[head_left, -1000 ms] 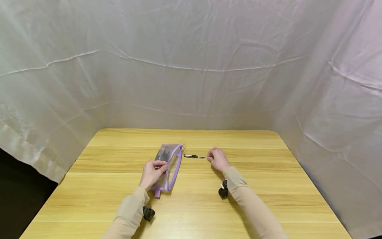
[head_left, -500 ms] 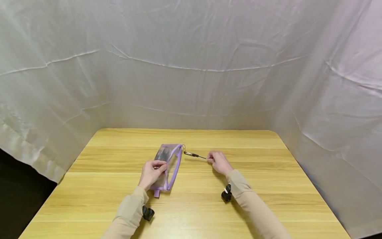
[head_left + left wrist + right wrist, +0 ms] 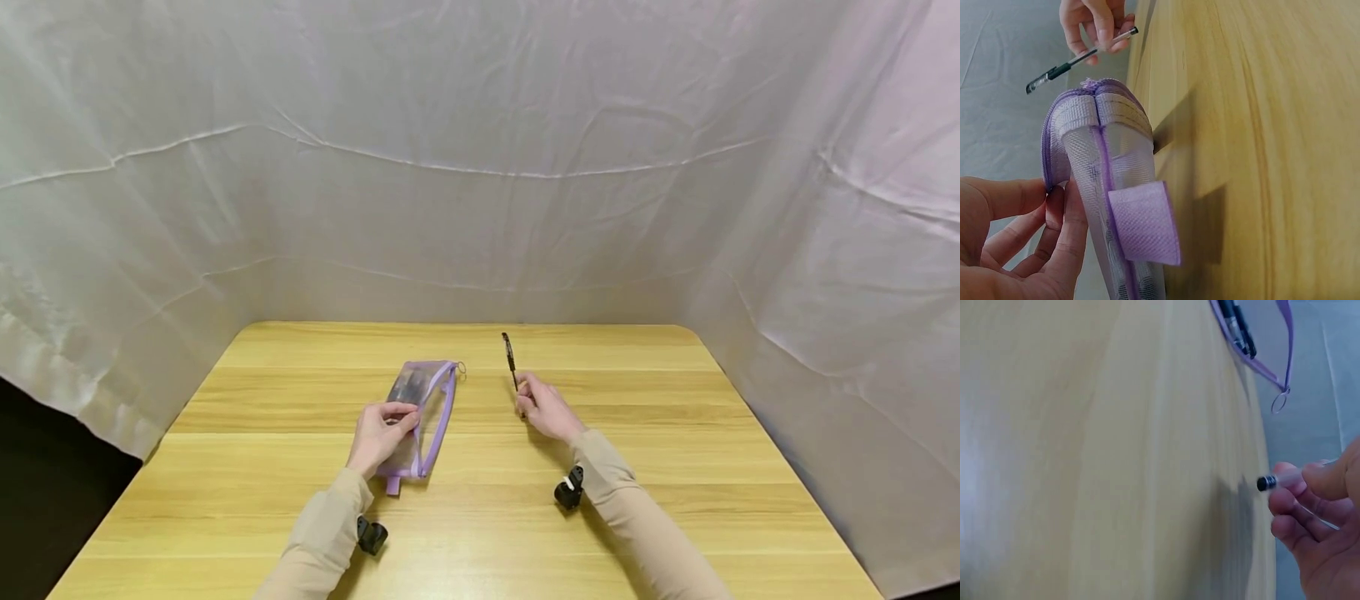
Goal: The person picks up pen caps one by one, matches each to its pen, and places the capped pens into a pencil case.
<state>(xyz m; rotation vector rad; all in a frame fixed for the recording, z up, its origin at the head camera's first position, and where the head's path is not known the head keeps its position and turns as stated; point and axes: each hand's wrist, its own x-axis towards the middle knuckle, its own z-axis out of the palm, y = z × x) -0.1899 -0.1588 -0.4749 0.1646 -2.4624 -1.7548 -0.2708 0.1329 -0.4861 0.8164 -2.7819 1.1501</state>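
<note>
A see-through mesh pencil pouch (image 3: 405,450) with purple trim lies left of the table's middle, its zip open toward the right. My left hand (image 3: 384,435) pinches the pouch's upper edge between thumb and fingers, also clear in the left wrist view, where a purple tab (image 3: 1145,222) sticks out. Dark pens (image 3: 1238,328) show inside the pouch in the right wrist view. My right hand (image 3: 547,406) pinches a capped pen (image 3: 509,353) with a dark grip and clear barrel. The pen is raised above the table, cap end pointing away, its black end (image 3: 1266,483) by the fingertips.
The wooden table (image 3: 480,533) has rounded far corners and grey-white curtains (image 3: 480,225) behind and at both sides. A metal ring (image 3: 461,369) hangs from the pouch's far corner. Black wrist cameras (image 3: 568,490) sit under both forearms.
The pen has swung from lying sideways, cap toward the pouch, to pointing away from me, turned in my right fingers. My left hand and the pouch have stayed nearly still.
</note>
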